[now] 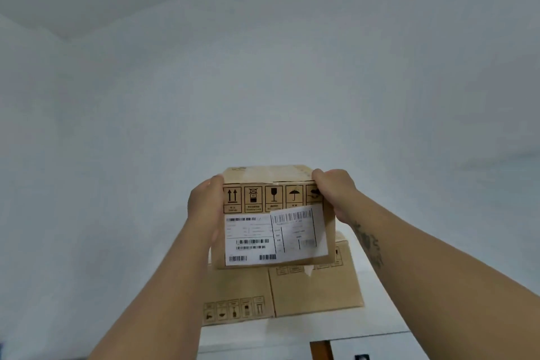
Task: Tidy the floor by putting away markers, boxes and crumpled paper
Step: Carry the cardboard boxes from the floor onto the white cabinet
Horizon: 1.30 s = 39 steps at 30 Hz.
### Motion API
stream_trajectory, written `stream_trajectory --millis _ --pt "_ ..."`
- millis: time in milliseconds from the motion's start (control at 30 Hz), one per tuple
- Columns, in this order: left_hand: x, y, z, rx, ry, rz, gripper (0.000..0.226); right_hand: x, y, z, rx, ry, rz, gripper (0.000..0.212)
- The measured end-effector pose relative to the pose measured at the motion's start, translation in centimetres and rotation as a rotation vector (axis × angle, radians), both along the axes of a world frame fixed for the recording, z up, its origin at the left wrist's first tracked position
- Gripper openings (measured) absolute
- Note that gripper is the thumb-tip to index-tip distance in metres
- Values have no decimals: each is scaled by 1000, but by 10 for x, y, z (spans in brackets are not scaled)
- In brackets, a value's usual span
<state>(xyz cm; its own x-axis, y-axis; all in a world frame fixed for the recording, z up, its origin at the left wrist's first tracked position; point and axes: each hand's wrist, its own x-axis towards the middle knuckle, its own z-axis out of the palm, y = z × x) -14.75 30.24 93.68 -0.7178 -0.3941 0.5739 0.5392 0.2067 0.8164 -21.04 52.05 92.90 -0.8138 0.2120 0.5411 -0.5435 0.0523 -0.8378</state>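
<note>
A person held a small cardboard box (271, 216) up with both arms raised before a pale wall (263, 82). The left hand (204, 207) gripped its left side, fingers clamped round the edge. The right hand (336, 193) clasped the top right corner, fingers curled tight on it. The box's near face showed handling symbols above two white labels (274, 235) with barcodes. The box was above, perhaps touching, two larger boxes (315, 289) that stood side by side on a white top (263, 336).
</note>
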Motion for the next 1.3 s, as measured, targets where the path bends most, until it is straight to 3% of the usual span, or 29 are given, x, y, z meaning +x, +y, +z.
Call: stream_trajectory --millis 433,967,1067,1133,1233,1300 --pt "-62 162 -29 38 -84 -388 31 23 171 -20 -6 -75 -377 19" --pt "-119 243 -124 -17 -275 -374 11 -19 248 -107 49 -316 -468 21" --pt "-135 247 -151 22 -228 -346 28 -41 245 -130 81 -291 -485 19" --pt "-146 248 -160 35 -197 -328 26 -57 245 -135 87 -266 -490 19" --pt "-166 247 -164 -124 -170 -264 44 -80 249 -136 86 -228 -513 19" --pt "-179 242 -169 -326 -88 -105 51 -93 252 -143 82 -171 -564 22"
